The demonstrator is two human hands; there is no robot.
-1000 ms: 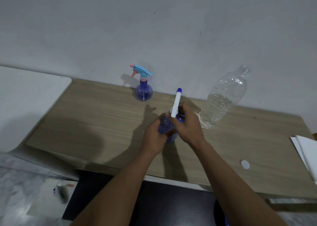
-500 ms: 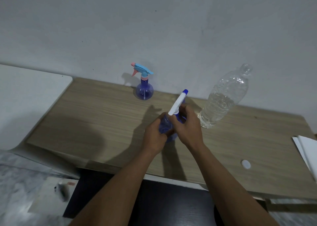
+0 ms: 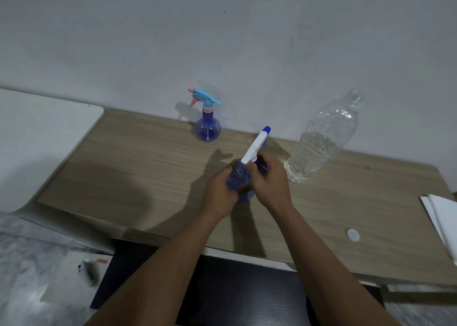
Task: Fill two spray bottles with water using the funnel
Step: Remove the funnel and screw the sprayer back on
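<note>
Both hands meet over the middle of the wooden counter (image 3: 123, 167), holding a blue spray bottle (image 3: 238, 181) between them. The left hand (image 3: 220, 194) has its grip wrapped round the bottle's body from the left. The right hand (image 3: 269, 182) has its grip curled round the neck, just below the white spray head (image 3: 254, 147). The head points up and to the far right and ends in a blue tip. Whether the bottle's base touches the counter cannot be told, since the hands hide it. A second spray bottle (image 3: 207, 130) has a round blue body and a light blue and pink head. It stands upright at the far edge by the wall, well apart from the hands. A clear water bottle (image 3: 321, 140), uncapped and partly full, stands to the far right of the hands. A small white cap (image 3: 353, 234) lies on the counter near the right forearm. White paper (image 3: 442, 216) lies at the right edge.
</note>
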